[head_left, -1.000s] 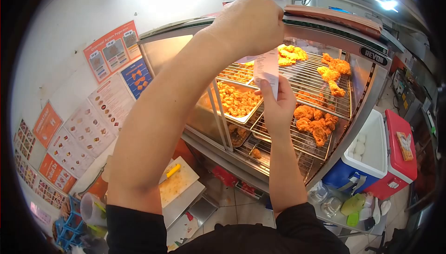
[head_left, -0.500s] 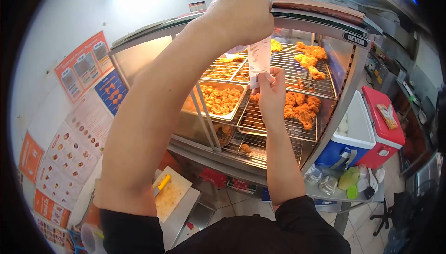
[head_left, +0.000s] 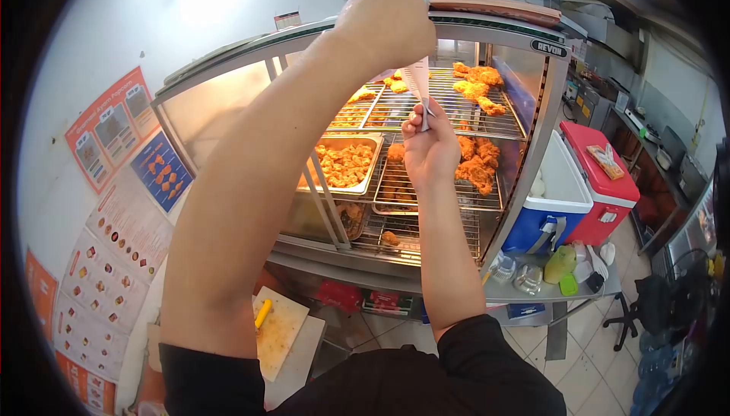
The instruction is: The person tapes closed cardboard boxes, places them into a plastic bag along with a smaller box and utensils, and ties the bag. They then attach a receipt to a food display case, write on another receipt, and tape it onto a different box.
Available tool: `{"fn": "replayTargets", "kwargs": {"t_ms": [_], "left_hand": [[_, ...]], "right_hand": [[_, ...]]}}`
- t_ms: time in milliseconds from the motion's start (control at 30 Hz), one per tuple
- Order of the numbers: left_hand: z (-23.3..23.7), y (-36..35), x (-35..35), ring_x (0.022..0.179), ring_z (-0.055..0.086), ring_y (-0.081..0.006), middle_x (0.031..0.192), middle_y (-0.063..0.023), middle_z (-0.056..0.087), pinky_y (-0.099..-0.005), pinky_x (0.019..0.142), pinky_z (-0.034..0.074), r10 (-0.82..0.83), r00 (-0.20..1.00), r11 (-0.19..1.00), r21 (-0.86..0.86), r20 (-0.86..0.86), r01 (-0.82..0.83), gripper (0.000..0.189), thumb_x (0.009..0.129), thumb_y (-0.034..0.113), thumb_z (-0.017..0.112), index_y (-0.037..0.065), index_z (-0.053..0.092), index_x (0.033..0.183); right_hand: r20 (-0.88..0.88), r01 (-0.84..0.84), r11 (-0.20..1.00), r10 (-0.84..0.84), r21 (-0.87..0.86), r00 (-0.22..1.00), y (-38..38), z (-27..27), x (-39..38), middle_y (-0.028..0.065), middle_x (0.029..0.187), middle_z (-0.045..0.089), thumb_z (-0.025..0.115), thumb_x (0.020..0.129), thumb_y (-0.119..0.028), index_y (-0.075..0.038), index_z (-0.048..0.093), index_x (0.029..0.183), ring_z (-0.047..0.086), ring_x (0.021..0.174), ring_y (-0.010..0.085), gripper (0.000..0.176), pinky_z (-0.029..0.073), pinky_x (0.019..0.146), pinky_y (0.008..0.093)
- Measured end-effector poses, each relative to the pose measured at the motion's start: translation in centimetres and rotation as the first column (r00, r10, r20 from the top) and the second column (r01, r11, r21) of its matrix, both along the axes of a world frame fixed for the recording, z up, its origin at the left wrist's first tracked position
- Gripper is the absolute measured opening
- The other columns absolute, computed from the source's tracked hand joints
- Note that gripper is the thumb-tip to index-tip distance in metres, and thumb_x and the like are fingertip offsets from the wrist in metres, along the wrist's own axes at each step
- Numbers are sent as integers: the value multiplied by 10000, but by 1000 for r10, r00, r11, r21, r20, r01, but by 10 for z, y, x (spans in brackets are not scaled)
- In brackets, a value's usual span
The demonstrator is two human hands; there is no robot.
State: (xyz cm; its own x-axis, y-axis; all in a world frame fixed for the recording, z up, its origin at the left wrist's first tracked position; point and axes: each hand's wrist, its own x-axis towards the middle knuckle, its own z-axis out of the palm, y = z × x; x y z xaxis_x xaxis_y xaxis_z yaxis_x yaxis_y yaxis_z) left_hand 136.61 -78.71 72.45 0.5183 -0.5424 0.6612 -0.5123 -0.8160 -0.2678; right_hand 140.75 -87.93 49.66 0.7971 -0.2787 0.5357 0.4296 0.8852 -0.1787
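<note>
A narrow printed paper receipt (head_left: 416, 80) hangs in front of the heated food display cabinet (head_left: 525, 123). My left hand (head_left: 388, 30) is raised high at the cabinet's top edge, closed at the receipt's upper end; its fingertips are hidden behind the hand. Lower down, my right hand (head_left: 431, 142) pinches the bottom end of the strip, which is bent and narrowed there. Behind the paper, fried chicken pieces (head_left: 477, 163) lie on wire racks. A metal tray of small fried pieces (head_left: 342, 165) is left of my right hand.
A cutting board (head_left: 281, 340) with a yellow-handled knife (head_left: 263, 313) lies below left. Right of the cabinet stand a blue cooler (head_left: 544, 214) and a red cooler (head_left: 608, 207). Clear containers (head_left: 528, 279) and a green bottle (head_left: 560, 264) crowd the lower shelf. Posters (head_left: 114, 127) cover the left wall.
The receipt, earlier flat and facing me, is now bent at its lower end in my right hand, whose palm side shows more. The cabinet has shifted left in view.
</note>
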Motion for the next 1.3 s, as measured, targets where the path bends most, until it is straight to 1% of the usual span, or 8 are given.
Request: {"fn": "replayTargets", "kwargs": {"t_ms": [167,600,700,833,900,1100,1233,1300], "left_hand": [[-16,8,-2,935,730,-407,988,-182,765,-515,893,575,-67,995,991,-115,79,76,323,944,242,499,100,776,1031],[-12,4,8,1019,707,-423,1090,-223,745,-489,933,544,-5,1000,993,-122,28,9,339,955,216,520,22,730,1136],[-16,3,-3,991,728,-308,1091,-206,752,-414,889,563,-71,997,984,-166,4,71,334,976,136,531,-12,701,1222],[-24,-6,-14,1084,714,-368,1199,-238,726,-416,941,542,-81,995,972,-225,-52,67,377,961,118,499,-39,684,1248],[-27,-10,-19,1065,678,-197,1288,-96,712,-306,790,554,-7,985,925,-376,-171,-59,384,1014,136,503,28,670,1343],[-27,-1,-6,1098,684,-223,1343,-139,691,-324,883,550,51,998,989,-143,31,-47,409,979,113,512,11,662,1345],[-31,-2,-8,952,722,-396,1215,-145,718,-438,889,552,-11,994,981,-192,112,33,370,940,113,551,45,687,1278],[-32,-3,-20,1005,638,-209,1227,-148,683,-363,858,529,21,992,972,-233,122,8,398,944,121,499,3,657,1290]], "right_hand": [[39,-159,987,158,12,987,-2,3,-18,144,1112,649,465,1122,-359,28,562,1349,615,958,188,459,514,828,357],[-98,-346,913,332,-215,938,-27,-11,26,39,867,663,576,1083,-200,-60,638,1098,660,758,158,153,573,696,345],[-179,-224,936,179,-272,967,-18,-5,21,4,802,575,701,1014,-178,-86,626,1006,597,699,145,118,542,665,329],[-247,-391,872,325,-296,913,-20,3,-4,86,1030,692,580,1081,-332,-66,603,1221,690,835,186,302,589,741,337],[-220,-469,844,422,-259,880,-28,-3,-21,54,1037,697,488,1108,-395,-104,587,1302,694,864,152,363,550,752,311],[-391,-566,738,429,-368,814,-15,-94,-45,59,979,692,477,1118,-366,-98,588,1277,643,837,152,331,532,774,317],[-438,-532,683,330,-501,836,-20,-119,-71,31,912,656,438,1129,-341,-82,612,1209,611,802,130,323,516,767,305],[-430,-499,705,295,-505,853,-22,-118,-80,28,886,634,438,1126,-278,-74,605,1175,601,794,132,269,505,752,290]]}}
